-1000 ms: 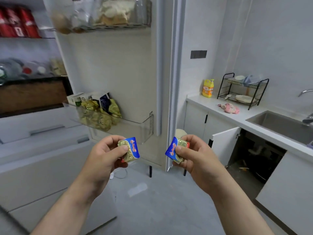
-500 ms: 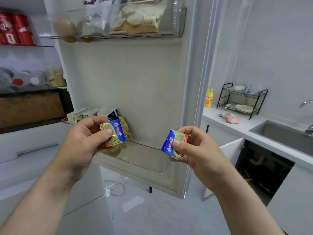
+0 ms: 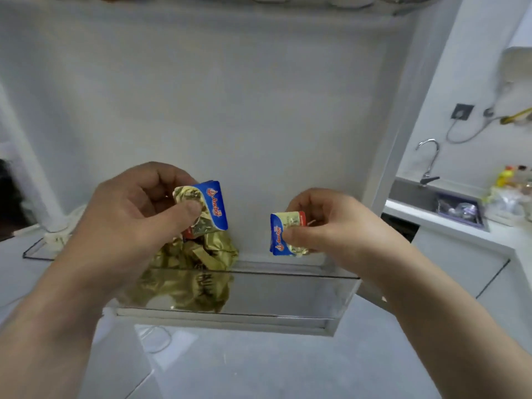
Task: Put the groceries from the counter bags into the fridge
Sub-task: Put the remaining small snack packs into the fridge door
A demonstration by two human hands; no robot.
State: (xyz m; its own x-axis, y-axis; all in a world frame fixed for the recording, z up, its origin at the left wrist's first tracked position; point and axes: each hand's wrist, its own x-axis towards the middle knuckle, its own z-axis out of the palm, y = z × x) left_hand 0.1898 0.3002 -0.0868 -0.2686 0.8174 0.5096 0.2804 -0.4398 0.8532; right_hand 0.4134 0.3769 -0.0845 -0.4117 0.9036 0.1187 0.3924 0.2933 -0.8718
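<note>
My left hand (image 3: 129, 217) pinches a small gold-and-blue foil butter packet (image 3: 211, 207) between thumb and fingers. A second butter packet (image 3: 283, 233) of the same kind is pinched in my right hand (image 3: 331, 228). Both packets hang just above the clear door shelf (image 3: 288, 295) of the open fridge door (image 3: 230, 96). Several gold foil packets (image 3: 201, 251) lie heaped in the left half of that shelf, right under my left hand. The shelf's right half under my right hand is bare.
To the right, a white counter (image 3: 449, 226) holds a sink (image 3: 457, 205) with a tap (image 3: 430, 159), and bottles (image 3: 509, 180) stand at the far right. White cabinets (image 3: 460, 263) sit below. Grey floor (image 3: 259, 367) lies under the door.
The view has closed in on the door shelf and turned right. Both hands have carried their packets forward until they hang over the shelf, the left one above the gold heap.
</note>
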